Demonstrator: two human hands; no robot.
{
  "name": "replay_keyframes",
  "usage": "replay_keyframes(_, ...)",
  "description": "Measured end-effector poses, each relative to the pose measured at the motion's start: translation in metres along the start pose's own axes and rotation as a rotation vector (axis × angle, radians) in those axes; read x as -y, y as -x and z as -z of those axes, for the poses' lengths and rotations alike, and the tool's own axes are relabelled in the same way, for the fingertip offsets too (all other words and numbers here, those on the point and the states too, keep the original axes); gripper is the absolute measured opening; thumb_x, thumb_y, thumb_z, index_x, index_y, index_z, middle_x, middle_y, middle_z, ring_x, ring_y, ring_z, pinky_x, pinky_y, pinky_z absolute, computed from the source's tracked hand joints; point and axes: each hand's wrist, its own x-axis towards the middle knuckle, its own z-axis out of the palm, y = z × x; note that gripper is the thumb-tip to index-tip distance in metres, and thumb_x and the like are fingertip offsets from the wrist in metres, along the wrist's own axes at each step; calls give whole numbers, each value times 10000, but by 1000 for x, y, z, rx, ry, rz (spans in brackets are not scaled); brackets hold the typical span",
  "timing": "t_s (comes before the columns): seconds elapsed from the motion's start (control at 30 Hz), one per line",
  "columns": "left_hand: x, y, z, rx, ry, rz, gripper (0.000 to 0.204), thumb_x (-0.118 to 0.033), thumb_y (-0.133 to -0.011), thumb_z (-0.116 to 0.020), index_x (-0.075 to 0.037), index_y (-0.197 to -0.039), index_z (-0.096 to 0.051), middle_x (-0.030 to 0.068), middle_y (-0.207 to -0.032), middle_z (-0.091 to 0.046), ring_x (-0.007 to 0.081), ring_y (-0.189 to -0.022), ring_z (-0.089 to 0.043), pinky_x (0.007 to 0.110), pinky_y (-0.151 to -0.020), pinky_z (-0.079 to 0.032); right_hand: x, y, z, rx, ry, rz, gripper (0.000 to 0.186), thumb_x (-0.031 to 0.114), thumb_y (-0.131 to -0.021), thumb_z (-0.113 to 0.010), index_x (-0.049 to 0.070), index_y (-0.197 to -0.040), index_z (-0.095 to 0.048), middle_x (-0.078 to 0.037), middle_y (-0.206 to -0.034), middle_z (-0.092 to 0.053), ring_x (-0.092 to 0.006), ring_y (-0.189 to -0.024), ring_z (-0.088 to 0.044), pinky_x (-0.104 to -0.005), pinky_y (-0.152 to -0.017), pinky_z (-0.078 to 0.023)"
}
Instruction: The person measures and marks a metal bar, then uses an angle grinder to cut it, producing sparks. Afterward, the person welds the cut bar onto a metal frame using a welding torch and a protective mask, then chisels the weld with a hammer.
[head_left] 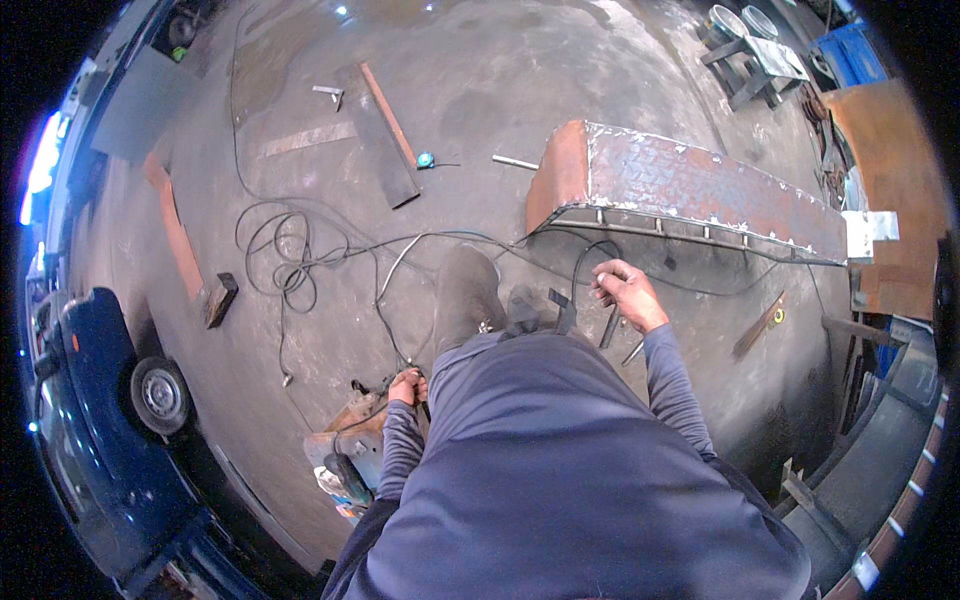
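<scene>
My left hand (pixel 406 386) is low, beside my leg, with its fingers curled in; what they hold, if anything, is too small to make out. It is at the edge of a low stand (pixel 368 452) with a rusty-brown top, on which a dark-handled tool (pixel 346 476) and other items lie. A thin cable runs down to that hand. My right hand (pixel 628 294) is raised over the floor, fingertips pinched together, and I cannot make out anything in them. A black cable (pixel 577 268) loops beside it. Beyond it lies a long rusty steel box section (pixel 700 180) with rods along its lower edge.
Tangled cables (pixel 292 262) spread across the concrete floor at left. Steel strips, a blue tape measure (pixel 426 160) and a small square (pixel 330 94) lie ahead. A brush (pixel 760 330) is at right. A dark blue vehicle (pixel 110 400) stands left; a metal stool (pixel 757 68) far right.
</scene>
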Motion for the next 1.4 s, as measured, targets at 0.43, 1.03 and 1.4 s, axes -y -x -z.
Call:
replay_keyframes(0.43, -86, -203, 25, 209, -1485, -103, 258, -230, -917, -544, -109, -1090, -693, 167, -1023, -694, 333, -900, -667, 442, -750, -544, 104, -99, -35, 301, 261, 147, 254, 168, -916, -589, 11, -1092, -685, -88, -976, -712, -190, -887, -649, -344, -805, -515)
replay_keyframes(1.03, -572, -445, 18, -113, -283, 312, 230, -164, -927, -566, -94, -1143, -606, 50, -782, -618, 179, -639, -599, 340, -513, -495, 299, -399, -104, 180, 185, 317, 323, 263, -861, -617, 0, -1046, -648, -182, -1047, -674, -328, -1020, -641, -412, -871, -479)
replay_keyframes(1.4, -672, -476, -124, -94, -44, 107, 183, -143, -903, -576, -37, -1041, -633, 80, -741, -619, 201, -599, -597, 337, -513, -494, 410, -530, -48, 135, -127, -114, 265, 127, -917, -597, -26, -1132, -620, -67, -939, -681, -119, -826, -612, -267, -720, -487)
